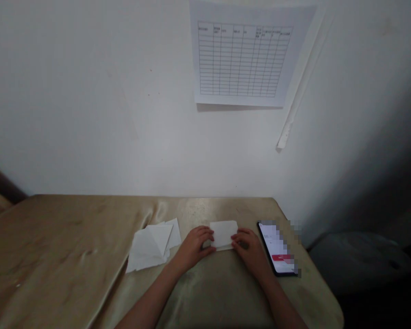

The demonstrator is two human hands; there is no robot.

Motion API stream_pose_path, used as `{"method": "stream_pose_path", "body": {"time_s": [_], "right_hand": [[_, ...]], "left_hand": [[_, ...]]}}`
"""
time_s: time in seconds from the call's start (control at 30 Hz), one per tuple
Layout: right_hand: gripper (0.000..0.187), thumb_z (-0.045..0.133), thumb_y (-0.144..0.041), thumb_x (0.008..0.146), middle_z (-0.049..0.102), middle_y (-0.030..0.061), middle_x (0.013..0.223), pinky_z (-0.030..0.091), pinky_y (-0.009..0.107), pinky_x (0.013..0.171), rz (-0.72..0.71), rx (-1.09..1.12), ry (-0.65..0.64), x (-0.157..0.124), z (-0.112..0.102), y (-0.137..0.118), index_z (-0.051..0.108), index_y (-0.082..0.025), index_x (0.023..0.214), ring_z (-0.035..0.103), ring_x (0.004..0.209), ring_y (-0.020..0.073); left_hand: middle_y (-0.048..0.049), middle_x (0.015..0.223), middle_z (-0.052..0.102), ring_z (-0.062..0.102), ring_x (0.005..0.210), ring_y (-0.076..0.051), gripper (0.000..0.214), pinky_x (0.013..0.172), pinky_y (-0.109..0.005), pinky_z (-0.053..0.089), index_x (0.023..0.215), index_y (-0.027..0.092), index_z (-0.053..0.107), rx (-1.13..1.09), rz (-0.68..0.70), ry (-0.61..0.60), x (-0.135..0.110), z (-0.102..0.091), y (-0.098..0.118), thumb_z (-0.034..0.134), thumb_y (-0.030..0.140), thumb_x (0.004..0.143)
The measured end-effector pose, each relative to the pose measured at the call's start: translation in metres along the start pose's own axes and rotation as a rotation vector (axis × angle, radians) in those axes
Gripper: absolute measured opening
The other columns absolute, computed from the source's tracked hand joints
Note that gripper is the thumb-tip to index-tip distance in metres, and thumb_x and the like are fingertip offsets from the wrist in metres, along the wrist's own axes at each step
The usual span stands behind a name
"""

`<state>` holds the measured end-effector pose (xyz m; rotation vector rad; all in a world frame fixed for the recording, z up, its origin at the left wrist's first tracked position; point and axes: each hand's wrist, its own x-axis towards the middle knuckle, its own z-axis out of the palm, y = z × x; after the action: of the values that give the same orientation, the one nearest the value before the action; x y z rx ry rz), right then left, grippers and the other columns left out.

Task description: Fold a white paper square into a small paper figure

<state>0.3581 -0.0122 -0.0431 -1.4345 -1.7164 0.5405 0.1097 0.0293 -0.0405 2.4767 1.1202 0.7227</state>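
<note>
A small white piece of folded paper (222,234) lies on the table between my two hands. My left hand (197,244) grips its left edge, fingers curled over the top corner and thumb at the lower corner. On the opposite edge, my right hand (247,244) pinches the paper with thumb and fingertips. Left of my left hand is a loose pile of white papers (149,246), some of them folded to slanted edges. How many layers the held paper has cannot be made out.
A phone (277,249) with a lit, partly pixelated screen lies right of my right hand, near the table's right edge. Brownish cloth covers the table (65,246). Behind it, a printed table sheet (241,59) hangs on the white wall (89,114).
</note>
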Motion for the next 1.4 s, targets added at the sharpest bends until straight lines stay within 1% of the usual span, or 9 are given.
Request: {"method": "stream_pose_path", "body": {"time_s": [0.13,0.33,0.53,0.6,0.7,0.9,1.1,1.23,1.4], "right_hand": [[0.018,0.058,-0.033,0.089,0.067,0.0092,0.114,0.045,0.043,0.103,0.024,-0.054,0.067,-0.002,-0.001,0.004,0.073,-0.024,0.091,0.059,0.113,0.0252],[0.021,0.054,-0.029,0.092,0.066,0.012,0.113,0.044,0.045,0.103,-0.004,-0.227,0.18,-0.003,0.0,0.016,0.073,-0.021,0.097,0.058,0.113,0.0267],[0.024,0.05,-0.028,0.094,0.067,0.0124,0.112,0.046,0.043,0.101,-0.005,-0.301,0.177,-0.003,0.002,0.018,0.073,-0.021,0.097,0.059,0.111,0.0261],[0.024,0.05,-0.027,0.094,0.067,0.0125,0.113,0.046,0.042,0.101,-0.006,-0.31,0.17,-0.002,0.002,0.016,0.073,-0.021,0.097,0.059,0.112,0.0256],[0.024,0.05,-0.026,0.094,0.066,0.013,0.114,0.045,0.041,0.102,-0.003,-0.32,0.166,-0.003,0.002,0.015,0.073,-0.02,0.098,0.058,0.112,0.0251],[0.024,0.051,-0.027,0.094,0.066,0.0127,0.116,0.044,0.042,0.103,-0.006,-0.322,0.159,-0.003,0.002,0.015,0.073,-0.02,0.099,0.058,0.113,0.025],[0.023,0.051,-0.027,0.094,0.066,0.013,0.114,0.044,0.042,0.102,-0.009,-0.31,0.166,-0.003,0.002,0.014,0.073,-0.02,0.098,0.059,0.112,0.0252],[0.024,0.05,-0.027,0.094,0.067,0.0127,0.113,0.044,0.043,0.103,-0.021,-0.319,0.153,-0.003,0.001,0.014,0.073,-0.02,0.097,0.058,0.113,0.0257],[0.022,0.053,-0.028,0.092,0.066,0.0123,0.119,0.043,0.047,0.105,-0.038,-0.325,0.126,-0.004,-0.002,0.008,0.074,-0.022,0.097,0.055,0.119,0.0278]], "left_hand": [[-0.0073,0.126,0.067,0.059,0.121,-0.025,0.027,0.107,-0.044,0.045,0.106,0.023,0.07,0.025,-0.049,0.015,0.0,0.001,0.001,0.073,0.031,0.081],[-0.0074,0.136,0.062,0.053,0.129,-0.027,0.054,0.111,-0.047,0.04,0.128,0.025,0.062,0.109,-0.096,-0.046,0.0,-0.006,0.002,0.076,0.035,0.077],[-0.0049,0.121,0.068,0.053,0.126,-0.027,0.024,0.108,-0.045,0.039,0.102,0.025,0.072,0.257,-0.126,-0.087,0.003,-0.024,0.014,0.069,0.04,0.084],[-0.0065,0.124,0.066,0.052,0.127,-0.029,0.026,0.109,-0.046,0.038,0.097,0.023,0.071,0.291,-0.16,-0.109,0.007,-0.026,0.015,0.071,0.045,0.082],[-0.0102,0.139,0.057,0.049,0.131,-0.031,0.041,0.112,-0.046,0.035,0.108,0.021,0.067,0.293,-0.212,-0.125,0.014,-0.025,0.012,0.077,0.046,0.076],[-0.0085,0.14,0.057,0.047,0.134,-0.031,0.071,0.115,-0.049,0.029,0.134,0.026,0.054,0.228,-0.264,-0.179,0.025,-0.023,0.003,0.082,0.04,0.071],[-0.0059,0.126,0.069,0.059,0.12,-0.022,0.046,0.111,-0.041,0.035,0.125,0.026,0.063,0.151,-0.353,-0.08,0.03,-0.027,0.006,0.068,0.015,0.081],[-0.0044,0.118,0.073,0.065,0.11,-0.021,0.039,0.111,-0.044,0.034,0.121,0.028,0.067,0.094,-0.47,-0.008,0.028,-0.05,0.007,0.064,0.017,0.083],[-0.0061,0.107,0.076,0.067,0.107,-0.025,0.037,0.103,-0.044,0.041,0.121,0.027,0.069,0.261,-0.628,-0.011,0.008,-0.108,-0.008,0.059,0.022,0.086]]}}
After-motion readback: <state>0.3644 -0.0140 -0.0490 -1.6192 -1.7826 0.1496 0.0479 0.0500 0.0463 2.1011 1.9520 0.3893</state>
